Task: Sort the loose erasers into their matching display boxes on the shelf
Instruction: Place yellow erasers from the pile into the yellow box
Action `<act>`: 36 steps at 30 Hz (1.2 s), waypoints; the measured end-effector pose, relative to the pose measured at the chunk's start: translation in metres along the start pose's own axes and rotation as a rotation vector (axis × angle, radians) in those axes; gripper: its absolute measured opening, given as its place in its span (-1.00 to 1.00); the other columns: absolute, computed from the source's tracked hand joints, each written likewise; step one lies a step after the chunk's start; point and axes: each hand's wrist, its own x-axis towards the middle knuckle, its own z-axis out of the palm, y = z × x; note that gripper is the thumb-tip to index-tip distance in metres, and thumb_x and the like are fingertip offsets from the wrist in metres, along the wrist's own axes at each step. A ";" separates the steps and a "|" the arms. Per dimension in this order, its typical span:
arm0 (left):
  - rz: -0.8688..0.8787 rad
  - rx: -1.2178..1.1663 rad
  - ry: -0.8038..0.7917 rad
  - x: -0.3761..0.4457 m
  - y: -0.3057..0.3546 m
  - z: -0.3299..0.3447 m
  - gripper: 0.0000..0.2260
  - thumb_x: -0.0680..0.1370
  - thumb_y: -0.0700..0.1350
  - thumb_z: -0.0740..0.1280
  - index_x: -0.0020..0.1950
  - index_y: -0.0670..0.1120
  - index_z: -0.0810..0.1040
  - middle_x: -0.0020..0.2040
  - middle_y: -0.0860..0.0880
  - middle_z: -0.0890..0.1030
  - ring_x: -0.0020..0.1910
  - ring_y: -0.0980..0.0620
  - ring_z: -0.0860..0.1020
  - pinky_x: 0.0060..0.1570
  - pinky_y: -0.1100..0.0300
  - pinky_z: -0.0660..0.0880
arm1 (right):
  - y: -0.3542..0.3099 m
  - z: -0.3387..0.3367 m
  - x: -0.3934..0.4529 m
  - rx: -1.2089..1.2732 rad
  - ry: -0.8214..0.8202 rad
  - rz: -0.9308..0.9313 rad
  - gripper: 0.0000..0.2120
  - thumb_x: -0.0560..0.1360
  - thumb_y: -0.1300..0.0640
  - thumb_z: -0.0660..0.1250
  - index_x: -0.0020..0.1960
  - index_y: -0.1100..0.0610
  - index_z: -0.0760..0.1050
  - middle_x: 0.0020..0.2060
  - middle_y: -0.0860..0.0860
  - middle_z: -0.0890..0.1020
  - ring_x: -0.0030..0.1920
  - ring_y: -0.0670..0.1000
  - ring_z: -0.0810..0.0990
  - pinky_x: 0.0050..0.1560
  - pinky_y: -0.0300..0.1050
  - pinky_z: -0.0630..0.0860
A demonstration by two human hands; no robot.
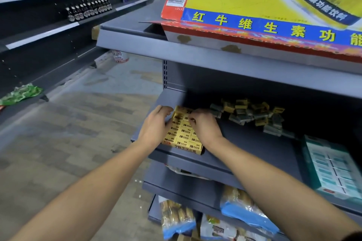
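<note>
Bare grey metal shelf (254, 143) open between yellow eraser display box (183, 137) and teal-white box (331, 168); loose eraser heap (252, 115) blocks rear.

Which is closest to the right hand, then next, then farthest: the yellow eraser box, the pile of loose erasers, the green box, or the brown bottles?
From the right hand:
1. Yellow eraser box, touching the hand, on its left.
2. Pile of loose erasers, just to the right, farther back on the shelf.
3. Green box, at the shelf's right end.
4. Brown bottles, across the aisle, upper left.
</note>
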 end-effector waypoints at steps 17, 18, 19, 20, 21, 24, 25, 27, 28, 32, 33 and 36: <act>-0.008 -0.001 0.026 -0.003 0.001 -0.003 -0.73 0.54 -0.16 0.35 0.24 -0.11 0.53 0.11 -0.02 0.55 0.08 0.03 0.55 0.08 0.14 0.49 | -0.001 0.016 -0.001 -0.186 0.052 0.016 -0.80 0.48 0.40 0.28 -0.03 0.22 0.64 0.06 0.11 0.55 0.08 0.19 0.52 0.00 -0.09 0.51; -0.010 -0.003 0.025 -0.004 0.001 -0.003 -0.73 0.54 -0.16 0.34 0.24 -0.11 0.53 0.11 -0.02 0.55 0.07 0.02 0.55 0.08 0.13 0.50 | 0.001 0.015 -0.003 -0.209 0.056 0.006 -0.78 0.48 0.38 0.27 -0.02 0.19 0.64 0.06 0.10 0.57 0.09 0.18 0.51 0.04 -0.10 0.47; -0.011 -0.005 0.024 -0.004 0.001 -0.002 -0.74 0.55 -0.16 0.34 0.24 -0.11 0.53 0.11 -0.02 0.55 0.07 0.02 0.55 0.08 0.13 0.50 | 0.002 0.013 -0.005 -0.231 0.059 -0.003 -0.76 0.49 0.35 0.25 0.02 0.16 0.65 0.06 0.09 0.59 0.12 0.18 0.49 0.08 -0.09 0.44; -0.011 -0.005 0.022 -0.004 0.002 -0.001 -0.74 0.55 -0.16 0.34 0.23 -0.11 0.53 0.11 -0.02 0.55 0.07 0.01 0.55 0.07 0.13 0.50 | 0.003 0.012 -0.007 -0.244 0.055 -0.007 -0.74 0.50 0.33 0.24 0.06 0.14 0.64 0.09 0.08 0.60 0.16 0.18 0.47 0.14 -0.06 0.40; -0.006 -0.001 0.021 -0.004 0.003 0.000 -0.75 0.54 -0.17 0.34 0.23 -0.11 0.53 0.11 -0.03 0.56 0.06 0.00 0.55 0.05 0.13 0.50 | 0.003 0.010 -0.007 -0.253 0.034 -0.005 -0.71 0.51 0.31 0.22 0.11 0.11 0.63 0.13 0.07 0.59 0.21 0.19 0.44 0.19 -0.02 0.38; 0.032 0.021 -0.005 -0.002 0.012 0.004 -0.76 0.54 -0.15 0.33 0.20 -0.12 0.54 0.08 -0.05 0.56 0.03 -0.06 0.56 -0.02 0.09 0.50 | 0.003 0.003 -0.005 -0.222 -0.081 0.025 -0.67 0.54 0.23 0.17 0.21 0.05 0.59 0.25 0.04 0.54 0.32 0.21 0.36 0.31 0.04 0.33; 0.043 0.023 -0.024 0.000 0.016 0.007 -0.76 0.54 -0.15 0.33 0.20 -0.12 0.54 0.08 -0.07 0.56 0.01 -0.08 0.56 -0.04 0.06 0.50 | 0.005 -0.002 -0.006 -0.175 -0.113 0.032 -0.67 0.54 0.20 0.18 0.23 0.01 0.58 0.27 0.03 0.53 0.32 0.21 0.37 0.32 0.05 0.33; 0.049 0.014 -0.063 0.005 0.027 0.014 -0.73 0.53 -0.15 0.32 0.22 -0.08 0.53 0.09 -0.07 0.55 0.01 -0.10 0.55 -0.07 0.01 0.53 | 0.011 -0.012 -0.010 -0.049 -0.099 0.004 -0.68 0.52 0.19 0.21 0.21 0.00 0.58 0.23 0.03 0.57 0.25 0.17 0.45 0.25 0.04 0.42; 0.061 0.005 -0.080 0.008 0.034 0.020 -0.73 0.52 -0.15 0.31 0.23 -0.05 0.52 0.09 -0.06 0.54 0.02 -0.10 0.55 -0.07 -0.01 0.54 | 0.016 -0.018 -0.015 0.008 -0.041 -0.013 -0.70 0.51 0.20 0.24 0.18 0.02 0.60 0.17 0.04 0.60 0.19 0.15 0.51 0.19 0.04 0.47; 0.126 0.025 -0.134 0.019 0.065 0.045 -0.71 0.52 -0.13 0.31 0.25 -0.06 0.50 0.15 -0.10 0.54 0.09 -0.11 0.53 0.03 0.02 0.50 | 0.044 -0.034 -0.035 0.069 0.153 0.000 -0.74 0.52 0.20 0.27 0.17 0.09 0.59 0.10 0.07 0.64 0.12 0.11 0.56 0.07 0.02 0.55; 0.139 0.036 -0.150 0.023 0.074 0.052 -0.69 0.53 -0.12 0.31 0.28 -0.06 0.49 0.18 -0.12 0.54 0.11 -0.13 0.53 0.05 0.02 0.49 | 0.054 -0.038 -0.040 0.053 0.157 0.028 -0.71 0.52 0.18 0.26 0.21 0.07 0.56 0.12 0.07 0.63 0.13 0.12 0.56 0.07 0.02 0.55; 0.173 0.021 -0.201 0.031 0.095 0.071 -0.64 0.56 -0.08 0.29 0.36 -0.04 0.44 0.24 -0.12 0.52 0.17 -0.13 0.52 0.08 0.03 0.50 | 0.081 -0.044 -0.047 -0.023 0.157 0.116 -0.71 0.53 0.14 0.25 0.22 0.06 0.56 0.09 0.11 0.64 0.08 0.13 0.57 -0.01 0.03 0.57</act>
